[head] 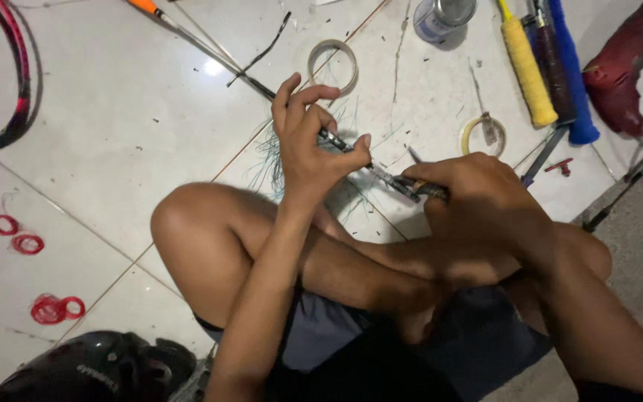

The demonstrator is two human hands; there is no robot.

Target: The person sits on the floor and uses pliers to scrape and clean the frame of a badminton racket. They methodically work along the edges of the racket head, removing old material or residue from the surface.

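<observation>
Just above the bent knee (187, 223), the thin racket shaft (262, 85) runs diag. upper-left to lower-right btwn both hands, left hand (310, 145) pinching it mid-length, right hand (485, 201) clenched round its lower end w/ a small tool, nearer the body.

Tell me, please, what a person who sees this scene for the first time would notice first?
At the centre, the left hand pinches a thin dark metal shaft while the right hand grips its lower end above the crossed legs. At the upper right, a yellow wrapped racket handle and a blue wrapped handle lie on the white tiled floor. Small red string coils lie at the left.
</observation>
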